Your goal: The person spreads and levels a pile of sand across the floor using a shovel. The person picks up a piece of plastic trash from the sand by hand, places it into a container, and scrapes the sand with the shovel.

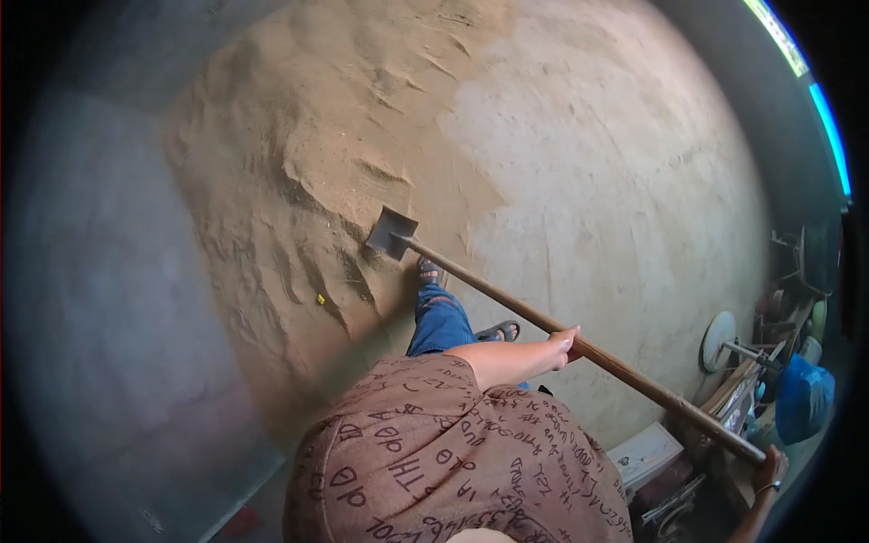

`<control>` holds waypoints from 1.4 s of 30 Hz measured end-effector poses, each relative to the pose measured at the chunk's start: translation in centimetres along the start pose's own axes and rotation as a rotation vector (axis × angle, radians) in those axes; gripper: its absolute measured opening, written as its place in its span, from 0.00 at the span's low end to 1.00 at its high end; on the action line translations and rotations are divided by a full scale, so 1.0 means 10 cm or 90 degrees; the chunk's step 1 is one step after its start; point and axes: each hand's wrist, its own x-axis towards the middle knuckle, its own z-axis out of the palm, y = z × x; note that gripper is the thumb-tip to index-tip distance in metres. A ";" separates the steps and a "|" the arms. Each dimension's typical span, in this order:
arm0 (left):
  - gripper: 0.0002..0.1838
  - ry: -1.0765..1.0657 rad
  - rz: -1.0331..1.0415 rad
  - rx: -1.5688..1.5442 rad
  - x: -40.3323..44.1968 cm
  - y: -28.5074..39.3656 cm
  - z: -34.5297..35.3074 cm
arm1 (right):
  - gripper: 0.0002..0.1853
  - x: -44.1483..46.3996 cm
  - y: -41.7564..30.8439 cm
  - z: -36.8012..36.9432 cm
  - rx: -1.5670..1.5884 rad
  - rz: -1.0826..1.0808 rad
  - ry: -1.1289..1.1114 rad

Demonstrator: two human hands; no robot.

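Note:
A shovel with a square grey metal blade (392, 233) and a long wooden handle (493, 291) stretches diagonally across the view. My left hand (566, 345) is wrapped round the middle of the handle. Near the handle's far end, at the lower right, my right hand (772, 470) grips it. The blade is over the right edge of a spread of brown sand (317, 163), close to my sandalled foot (429, 271); whether it touches the sand I cannot tell. The blade carries no visible heap of sand.
Bare concrete floor (606, 163) lies right of the sand, and a grey wall (109, 271) bounds it on the left. A small yellow scrap (320, 299) rests on the sand. At right are a blue plastic bag (804, 398), a round white disc (719, 341) and piled clutter.

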 end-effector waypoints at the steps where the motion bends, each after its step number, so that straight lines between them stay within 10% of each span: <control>1: 0.13 0.005 -0.003 -0.004 0.06 -0.01 -0.10 | 0.07 0.00 -0.06 0.03 0.009 -0.013 0.026; 6: 0.13 0.055 0.039 -0.015 0.96 0.45 -1.71 | 0.05 -0.02 -1.17 0.95 0.067 -0.013 -0.119; 15: 0.16 0.241 0.069 0.027 0.23 1.49 -3.03 | 0.04 -0.56 -3.25 0.17 0.182 -0.047 -0.089; 20: 0.19 0.270 0.157 0.043 -0.46 3.01 -3.68 | 0.04 -0.27 -4.58 -0.16 0.278 -0.056 -0.088; 23: 0.27 0.461 0.427 0.211 -0.71 4.33 -4.50 | 0.03 0.14 -5.52 -0.86 0.366 -0.155 -0.053; 26: 0.19 0.600 0.614 0.089 -1.81 5.14 -4.23 | 0.06 0.42 -6.08 -1.77 0.571 -0.323 0.027; 29: 0.20 0.426 0.493 -0.072 -2.21 5.33 -4.11 | 0.06 0.35 -6.02 -1.83 0.595 -0.367 0.068; 32: 0.08 0.220 0.507 -0.290 -1.62 4.74 -4.01 | 0.07 0.10 -5.39 -1.35 0.513 -0.316 0.094; 42: 0.14 0.206 0.150 0.101 0.10 0.41 -1.86 | 0.09 -1.52 -2.07 0.50 0.171 0.004 -0.025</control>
